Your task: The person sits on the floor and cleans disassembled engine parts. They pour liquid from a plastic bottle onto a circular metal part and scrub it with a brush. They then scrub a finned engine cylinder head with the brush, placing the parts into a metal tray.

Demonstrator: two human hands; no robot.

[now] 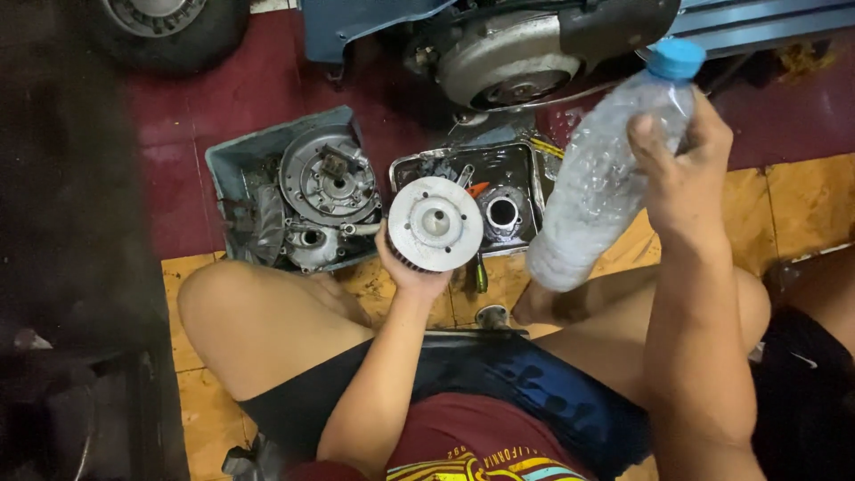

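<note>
My left hand (408, 265) holds a round silver metal engine part (435, 223) from below, its flat face with small holes turned up, over the floor in front of my knees. My right hand (681, 169) grips a clear plastic bottle (598, 178) with a blue cap (674, 58), held tilted with the cap up to the right. The bottle's base hangs near my right knee, beside a black tray.
A grey tray (233, 160) holds a round engine cover and other metal parts. A black tray (525, 169) holds a small cylinder part and tools. A scooter engine (508, 62) and tyre (169, 27) stand behind. A screwdriver (481, 272) lies on the orange tiles.
</note>
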